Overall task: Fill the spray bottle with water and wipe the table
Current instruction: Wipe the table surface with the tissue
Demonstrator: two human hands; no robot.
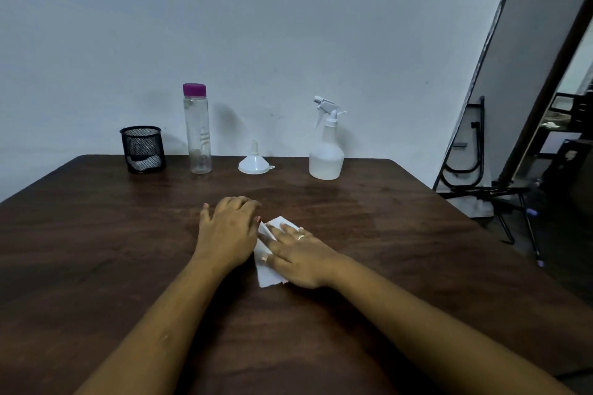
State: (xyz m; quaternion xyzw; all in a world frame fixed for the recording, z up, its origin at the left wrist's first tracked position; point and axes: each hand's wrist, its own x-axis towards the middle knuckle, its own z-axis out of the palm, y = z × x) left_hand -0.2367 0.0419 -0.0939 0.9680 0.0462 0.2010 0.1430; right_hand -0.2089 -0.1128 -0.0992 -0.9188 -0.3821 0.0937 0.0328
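Observation:
A white tissue (269, 272) lies flat in the middle of the dark wooden table (96, 250). My right hand (298, 253) presses on it with straight fingers. My left hand (227, 228) rests flat on the table just left of the tissue, touching its edge. The white spray bottle (325, 151) stands at the table's far edge, with liquid in its lower part. Left of it a white funnel (254, 161) sits upside down. A clear bottle with a purple cap (196, 131) stands further left.
A black mesh cup (142, 149) with something white inside stands at the far left of the table, near the wall. A folded black metal frame (465, 157) leans by the wall to the right, beyond the table's edge.

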